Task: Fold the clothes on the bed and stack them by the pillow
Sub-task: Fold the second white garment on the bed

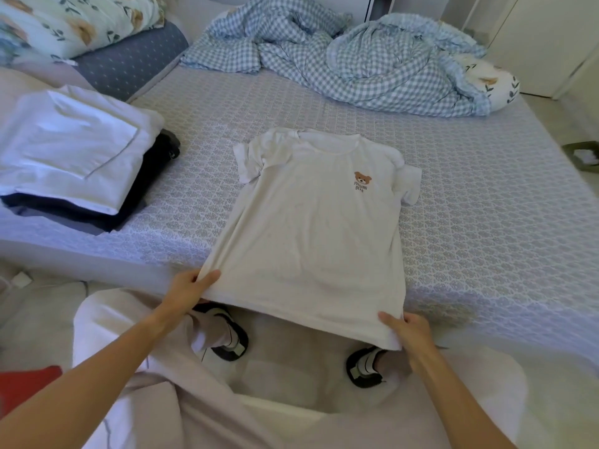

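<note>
1 white tee (311, 234), 1 folded stack (74, 160), 1 checked duvet (356, 59), 2 pillows (74, 24), 2 hands (186, 291)

— Where are your hands?
— Both arms reach forward, bare to the elbow. My left hand (188, 288) is farther out, thumb on top, pinching cloth.
— And the other?
— My right hand (409, 332) sits nearer me, thumb laid over, fingers curled beneath, pinching too.

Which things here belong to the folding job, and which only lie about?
Job: white T-shirt, gripped at its hem by left hand and right hand; folded stack; floral pillow.
Lying about: checked blanket; red thing on the floor.
</note>
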